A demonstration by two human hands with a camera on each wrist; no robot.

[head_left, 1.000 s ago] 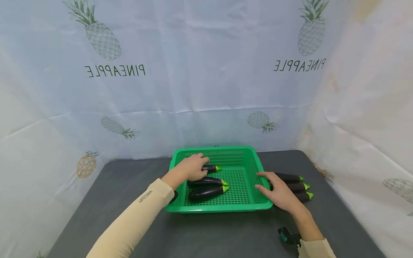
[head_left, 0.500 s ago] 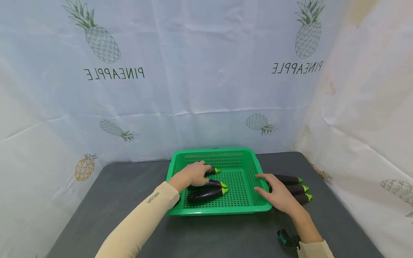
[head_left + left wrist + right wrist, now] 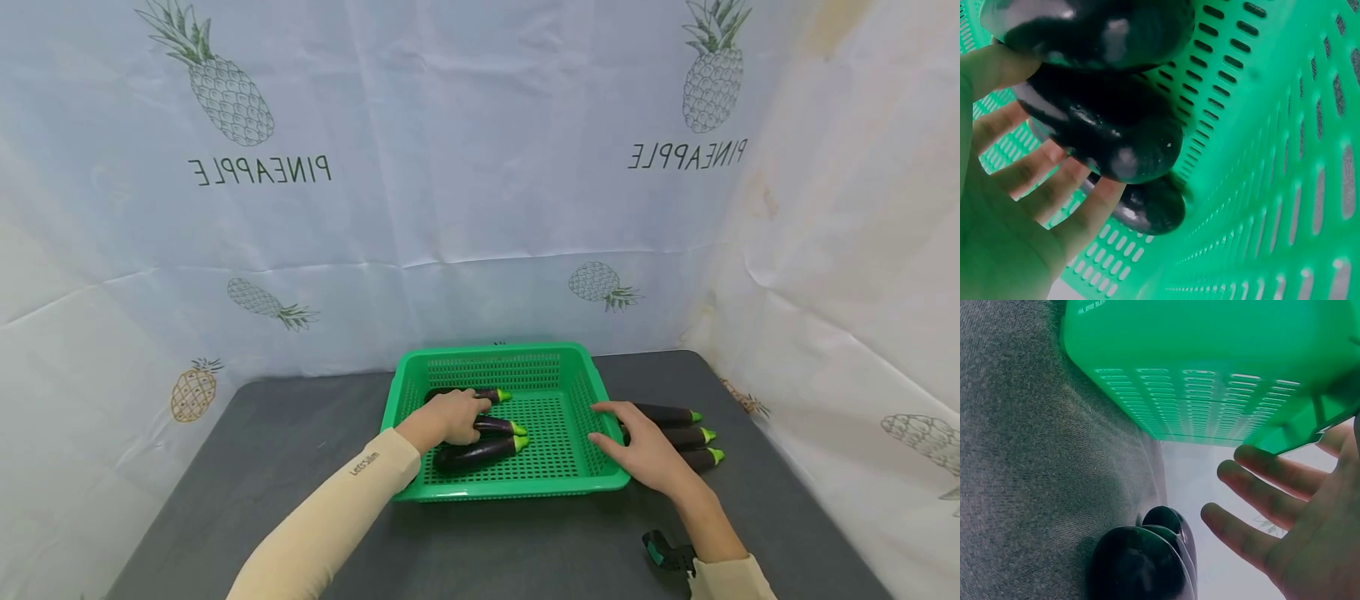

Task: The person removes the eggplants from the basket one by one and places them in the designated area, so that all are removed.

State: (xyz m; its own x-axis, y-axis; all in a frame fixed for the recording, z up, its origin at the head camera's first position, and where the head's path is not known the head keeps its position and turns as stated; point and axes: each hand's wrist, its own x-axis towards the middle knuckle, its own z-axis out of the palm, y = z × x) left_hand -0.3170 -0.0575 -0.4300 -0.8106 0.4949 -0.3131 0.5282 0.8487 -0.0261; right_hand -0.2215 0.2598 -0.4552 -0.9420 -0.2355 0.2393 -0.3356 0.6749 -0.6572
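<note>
Three dark purple eggplants lie side by side in a green plastic basket (image 3: 510, 492). My left hand (image 3: 448, 415) reaches into it from the left, holding the middle eggplant (image 3: 1104, 125): the thumb lies on one side and the fingers on the other. The front eggplant (image 3: 474, 456) sits against the thumb side. Behind the hand is the rear eggplant (image 3: 491, 394). My right hand (image 3: 651, 450) rests at the basket's right rim, thumb and index finger over the edge. Its other fingers (image 3: 1260, 487) extend spread and fairly straight outside the basket wall.
Several more eggplants (image 3: 692, 437) with green stem ends lie on the dark grey table (image 3: 315, 467) right of the basket, beneath the right hand. A pineapple-print curtain (image 3: 465, 167) hangs close behind the table and along both sides.
My left hand has come down and slightly forward from the rear eggplant to the middle one, exposing more of the rear one. The right hand stays at the rim.
</note>
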